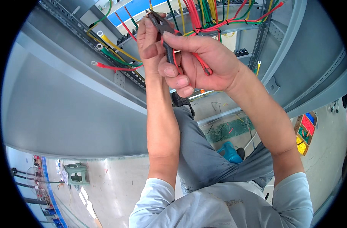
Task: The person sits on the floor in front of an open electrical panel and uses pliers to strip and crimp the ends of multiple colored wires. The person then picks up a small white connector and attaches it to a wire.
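Observation:
My right hand is wrapped around pliers with red and black handles, its thumb lying along the pivot side. The jaws point up and away, right beside the fingertips of my left hand. That hand is closed in a pinch; a thin yellow wire runs down to about the same spot, but what the fingers grip is hidden. Left of my hands, cables with ring lugs stick out of the frame: a yellow cable, a green cable and a red cable.
Tied red, green and yellow wires cross the grey metal cabinet ahead. Terminal blocks sit on the right. A box of coloured small parts stands on the floor at right, a green stool at left. Wire scraps litter the floor.

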Motion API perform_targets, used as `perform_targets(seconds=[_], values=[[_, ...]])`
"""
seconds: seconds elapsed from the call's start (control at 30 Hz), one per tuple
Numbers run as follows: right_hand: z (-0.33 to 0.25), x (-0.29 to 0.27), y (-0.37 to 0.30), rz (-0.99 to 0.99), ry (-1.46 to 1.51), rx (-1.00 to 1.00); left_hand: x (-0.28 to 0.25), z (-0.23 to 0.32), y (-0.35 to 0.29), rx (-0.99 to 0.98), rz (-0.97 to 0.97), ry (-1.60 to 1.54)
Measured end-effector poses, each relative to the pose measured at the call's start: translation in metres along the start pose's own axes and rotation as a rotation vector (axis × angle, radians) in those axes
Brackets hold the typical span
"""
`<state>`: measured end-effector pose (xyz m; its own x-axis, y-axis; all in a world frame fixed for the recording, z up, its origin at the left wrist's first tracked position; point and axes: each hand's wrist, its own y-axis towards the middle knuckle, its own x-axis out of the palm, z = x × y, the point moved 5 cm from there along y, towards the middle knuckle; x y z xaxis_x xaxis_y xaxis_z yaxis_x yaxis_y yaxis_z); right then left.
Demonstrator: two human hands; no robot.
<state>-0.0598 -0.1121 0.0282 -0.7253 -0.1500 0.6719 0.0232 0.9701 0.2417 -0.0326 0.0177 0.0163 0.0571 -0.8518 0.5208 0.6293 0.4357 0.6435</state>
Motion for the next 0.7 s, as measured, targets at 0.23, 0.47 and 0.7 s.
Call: perform_targets(seconds=[0.23,0.47,0.7], values=[[-0.003,-0.001,-0.003,0.136,-0.200,-0.062,0.004,0.007,-0.004,0.011,0.020,0.071],[-0.027,-0.007,-0.014,0.430,-0.612,-0.044,-0.005,0.005,0.008,-0.047,-0.131,0.103],[-0.034,-0.010,-0.018,0.470,-0.746,-0.020,0.014,0.004,0.004,-0.001,0.029,0.035]])
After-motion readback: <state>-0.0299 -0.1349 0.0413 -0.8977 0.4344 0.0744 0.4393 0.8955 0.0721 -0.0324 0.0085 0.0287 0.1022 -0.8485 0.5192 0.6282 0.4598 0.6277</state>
